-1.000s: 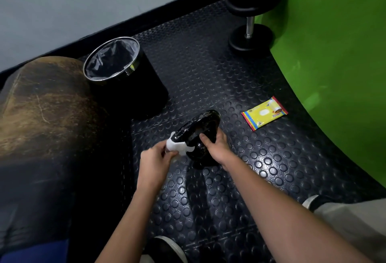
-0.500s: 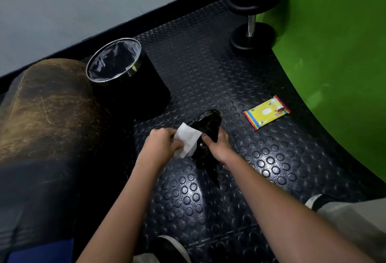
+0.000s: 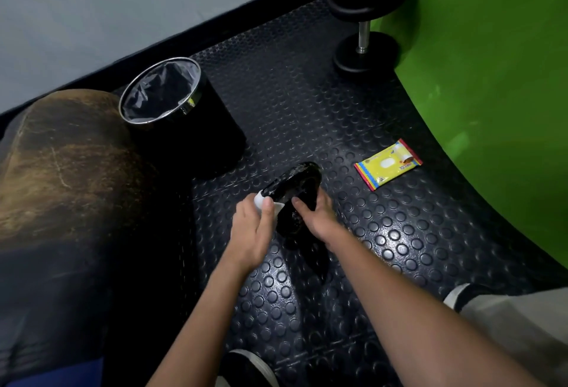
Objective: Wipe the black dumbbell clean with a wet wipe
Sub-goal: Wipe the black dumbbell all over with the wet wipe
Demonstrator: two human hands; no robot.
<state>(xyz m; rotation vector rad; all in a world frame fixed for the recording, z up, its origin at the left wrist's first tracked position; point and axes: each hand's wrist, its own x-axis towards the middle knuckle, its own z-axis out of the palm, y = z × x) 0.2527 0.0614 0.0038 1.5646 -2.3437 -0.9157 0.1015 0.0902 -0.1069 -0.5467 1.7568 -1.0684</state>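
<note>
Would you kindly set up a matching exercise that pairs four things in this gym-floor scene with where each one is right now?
Things:
1. white wet wipe
2. glossy black dumbbell
3. yellow wipe packet
4. black lined waste bin

Places:
A. lying flat on the studded mat near the green surface
B. pinched in the left hand
C. standing on the mat, beyond the left hand
D. steadied by the right hand

Pairs: 1-B, 2-D, 3-A, 4-C

Dim, glossy floor glare, edges bowed
</note>
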